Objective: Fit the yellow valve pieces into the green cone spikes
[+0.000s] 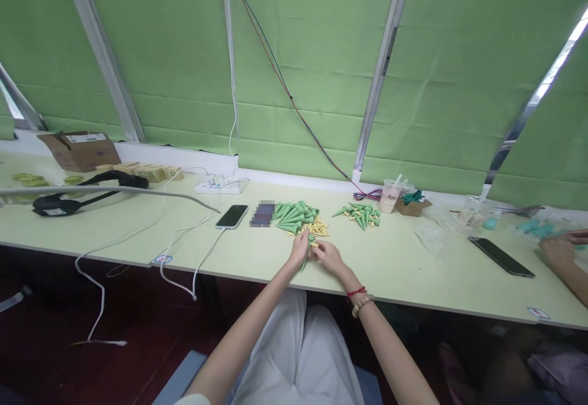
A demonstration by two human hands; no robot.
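Two hands meet at the near edge of the table, and between them is one green cone [306, 257]. The left hand [298, 249] is curled around its upper part, so it's gripping it. The cone's long axis runs down and a bit left, toward the person, with the tip pointing at the table edge and the wide end up in the fingers. The right hand [328, 257] sits just beside it on the right, fingers pinched toward the wide end, maybe on a small yellow piece [314, 244], though it's too tiny to be sure. So the left hand carries the cone and the right comes in from the side.

Just past the hands there's a scatter of yellow pieces [318, 228], then a pile of green cones [294, 215] lying every which way. A second, smaller cone pile [362, 214] lies to the right. Left of the piles sits a phone [232, 215] on a white cable [179, 233]. Further right: a plastic cup [390, 195], another phone [501, 257], and a co-worker's hand [558, 249] at the far right. The pale green table [138, 233] runs under everything.
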